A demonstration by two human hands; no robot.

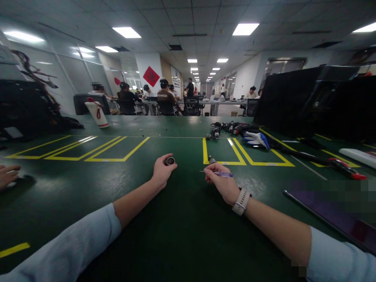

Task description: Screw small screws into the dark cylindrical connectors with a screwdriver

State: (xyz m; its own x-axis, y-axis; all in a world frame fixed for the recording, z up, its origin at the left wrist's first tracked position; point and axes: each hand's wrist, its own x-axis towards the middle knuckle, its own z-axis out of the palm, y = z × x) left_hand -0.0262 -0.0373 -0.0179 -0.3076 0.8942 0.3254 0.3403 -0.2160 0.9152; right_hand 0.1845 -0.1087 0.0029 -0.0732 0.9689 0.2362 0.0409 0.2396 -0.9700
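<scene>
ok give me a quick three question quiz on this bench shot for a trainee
1. True or false: the left hand holds a small round metal part.
2. Which wrist wears the watch? A left, B right, C neither.
3. Fill in: the right hand holds a thin tool with a ____ handle.
Key: 1 true; 2 B; 3 purple.

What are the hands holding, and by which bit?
The left hand pinches a small round metal part by its side; the right hand holds a purple-handled screwdriver by its handle.
</scene>
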